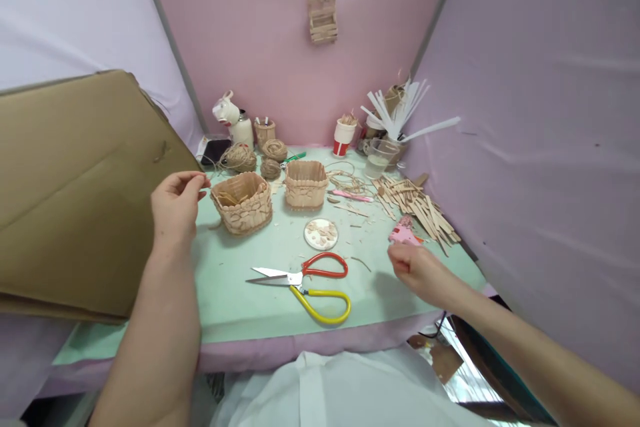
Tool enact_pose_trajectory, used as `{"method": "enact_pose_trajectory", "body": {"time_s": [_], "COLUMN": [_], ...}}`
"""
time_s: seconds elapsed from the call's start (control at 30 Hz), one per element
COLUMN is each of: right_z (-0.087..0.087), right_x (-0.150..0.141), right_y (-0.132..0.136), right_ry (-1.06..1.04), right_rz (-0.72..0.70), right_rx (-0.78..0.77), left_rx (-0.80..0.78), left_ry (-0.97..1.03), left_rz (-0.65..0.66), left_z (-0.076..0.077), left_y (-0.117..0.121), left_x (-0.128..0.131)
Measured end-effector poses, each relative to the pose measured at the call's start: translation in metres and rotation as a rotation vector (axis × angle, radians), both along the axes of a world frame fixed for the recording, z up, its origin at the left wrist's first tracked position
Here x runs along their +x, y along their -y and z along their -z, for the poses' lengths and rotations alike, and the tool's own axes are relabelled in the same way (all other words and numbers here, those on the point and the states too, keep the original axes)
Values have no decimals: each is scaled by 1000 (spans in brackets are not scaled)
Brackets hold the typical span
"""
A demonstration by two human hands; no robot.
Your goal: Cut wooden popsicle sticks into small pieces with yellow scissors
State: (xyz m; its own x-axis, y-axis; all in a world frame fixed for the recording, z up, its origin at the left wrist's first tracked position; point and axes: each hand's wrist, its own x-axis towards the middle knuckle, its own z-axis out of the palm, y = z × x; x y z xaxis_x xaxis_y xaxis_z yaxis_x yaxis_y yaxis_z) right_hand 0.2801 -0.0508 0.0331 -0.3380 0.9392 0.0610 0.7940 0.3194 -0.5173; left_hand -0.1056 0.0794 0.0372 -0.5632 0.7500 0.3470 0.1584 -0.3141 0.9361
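Observation:
At the left, my left hand point(177, 205) is raised with thumb and fingers pinched together. Anything between those fingertips is too small to make out. Just right of it stands a woven basket point(245, 208) of wood strips, with loose sticks inside. My right hand point(417, 271) is closed in a fist over the right part of the table. A pink tool point(404, 233), like a glue gun, shows directly behind the fist; I cannot tell whether the hand grips it. Between the hands lie open scissors point(295, 278) with one red and one yellow handle.
A second basket point(306, 187) and a round white dish point(321, 235) with wood scraps stand mid-table. Wooden sticks point(425, 210) are heaped at the right. Twine balls point(240, 157) and a red-white cup point(344, 137) are at the back. Large cardboard point(75, 193) leans at the left.

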Motion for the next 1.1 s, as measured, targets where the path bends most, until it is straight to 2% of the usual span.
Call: {"method": "enact_pose_trajectory", "body": {"time_s": [0.07, 0.13, 0.2, 0.33, 0.37, 0.43, 0.5, 0.57, 0.7, 0.8, 0.97, 1.1], "right_z": [0, -3, -6, -5, -4, -3, -3, -1, 8, 18, 25, 7], "right_x": [-11, -24, -37, -56, -58, -59, -55, -49, -38, -37, -35, -36], "right_y": [12, 19, 20, 13, 12, 10, 10, 10, 11, 15, 15, -2], "right_ry": [-74, -204, -455, -1197, -1299, -1364, -1330, -1250, -1102, -965, -746, -676], "right_rz": [-150, -196, -194, -173, -153, -103, -53, 23, 295, 432, 381, 231], "right_rx": [-128, -236, -374, -777, -848, -909, -876, -767, -471, -363, -273, -87], "left_rx": [-4, -5, 1, 5, 2, 0, 2, 6, 17, -3, -17, -33], "left_ry": [-1, -6, -8, -22, -30, -39, -37, -32, -25, -24, -16, -10], "left_rz": [3, 9, 14, 22, 24, 35, 42, 40, 42, 44, 53, 54], "left_z": [1, 1, 1, 0, -1, -3, -5, -6, -6, -6, -8, -9], "left_y": [-1, -1, -1, 2, 3, 5, 7, 8, 8, 9, 10, 10], "left_x": [-1, -1, -1, 0, 1, 2, 3, 3, 0, -1, -2, -3]}}
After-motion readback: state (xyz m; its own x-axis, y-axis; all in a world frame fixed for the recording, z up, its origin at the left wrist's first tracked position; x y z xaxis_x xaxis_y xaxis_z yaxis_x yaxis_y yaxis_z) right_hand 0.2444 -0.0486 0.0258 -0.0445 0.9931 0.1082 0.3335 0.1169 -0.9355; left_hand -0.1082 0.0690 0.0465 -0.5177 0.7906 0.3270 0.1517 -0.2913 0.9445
